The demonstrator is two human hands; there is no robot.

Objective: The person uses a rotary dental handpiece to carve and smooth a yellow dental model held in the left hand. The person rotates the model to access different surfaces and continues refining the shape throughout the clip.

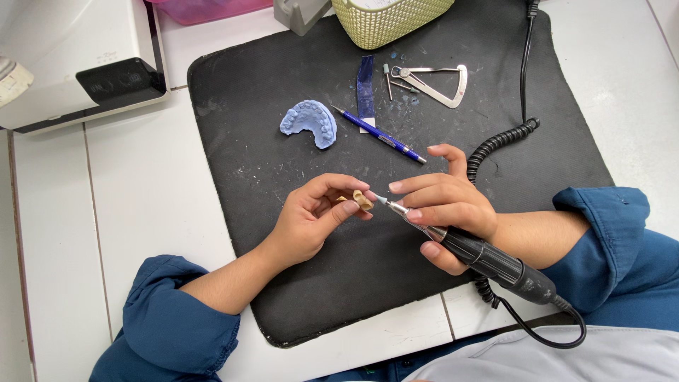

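Two hands work over the black foam mat (283,283). The left hand (308,219) pinches a small tan dental piece (362,199) at centre; the right hand (449,205) grips a black rotary handpiece (488,263), its pointed tip touching the piece from 3 o'clock. Risk: the tip could skid onto the fingertips (346,209) alongside.

We see both of our hands bare, with no gloves or rings showing. Our left hand (311,216) and right hand (445,201) come out of dark blue sleeves pushed up and bunched on the forearms. A pale grey-white garment covers our lap below.
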